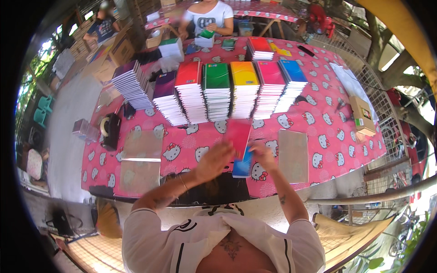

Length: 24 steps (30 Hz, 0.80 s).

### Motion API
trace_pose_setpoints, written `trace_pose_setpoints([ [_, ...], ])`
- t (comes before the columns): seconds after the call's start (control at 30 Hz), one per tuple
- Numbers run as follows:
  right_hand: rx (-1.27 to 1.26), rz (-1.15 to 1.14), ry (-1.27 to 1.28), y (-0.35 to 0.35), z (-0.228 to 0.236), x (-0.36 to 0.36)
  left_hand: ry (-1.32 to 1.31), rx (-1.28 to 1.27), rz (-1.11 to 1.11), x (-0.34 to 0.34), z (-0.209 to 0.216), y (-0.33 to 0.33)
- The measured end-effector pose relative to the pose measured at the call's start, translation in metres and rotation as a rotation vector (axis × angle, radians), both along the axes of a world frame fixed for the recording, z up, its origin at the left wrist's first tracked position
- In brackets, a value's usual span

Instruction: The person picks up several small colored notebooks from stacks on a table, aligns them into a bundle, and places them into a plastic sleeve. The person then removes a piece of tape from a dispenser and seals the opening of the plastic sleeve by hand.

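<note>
Right in front of me, a pink-red notebook (pixel 238 135) lies tilted over a blue notebook (pixel 242 168), hiding its upper part. My left hand (pixel 215 160) is closed at the left edge of the pink-red notebook; its fingertips are blurred. My right hand (pixel 264 157) has its fingers pinched at the upper right corner of the blue notebook, close to the other's edge. Just beyond stand tall stacks of spiral notebooks: purple (pixel 166 98), red (pixel 190 91), green (pixel 217 91), yellow (pixel 245 88), pink (pixel 271 88) and blue (pixel 290 88).
Clear plastic sleeves (pixel 141 161) lie left, more sleeves (pixel 293 157) right. A black tape dispenser (pixel 109 132) stands at the table's left, a cardboard box (pixel 362 116) at its right. Across the pink cat-print tablecloth (pixel 318 145), a person (pixel 209 20) handles green notebooks. Another person (pixel 104 27) is farther left.
</note>
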State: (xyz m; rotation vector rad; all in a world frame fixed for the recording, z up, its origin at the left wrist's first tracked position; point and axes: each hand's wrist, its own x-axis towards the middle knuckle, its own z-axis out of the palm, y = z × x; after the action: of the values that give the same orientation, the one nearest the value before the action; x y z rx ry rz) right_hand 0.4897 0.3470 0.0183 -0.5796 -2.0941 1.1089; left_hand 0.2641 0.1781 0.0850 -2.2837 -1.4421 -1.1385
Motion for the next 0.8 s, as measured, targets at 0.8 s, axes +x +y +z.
trace_pose_setpoints([
  [0.8,-0.037,0.261,-0.162,-0.020,-0.033,0.001,-0.131,-0.471,0.164,-0.027,0.110,0.009],
])
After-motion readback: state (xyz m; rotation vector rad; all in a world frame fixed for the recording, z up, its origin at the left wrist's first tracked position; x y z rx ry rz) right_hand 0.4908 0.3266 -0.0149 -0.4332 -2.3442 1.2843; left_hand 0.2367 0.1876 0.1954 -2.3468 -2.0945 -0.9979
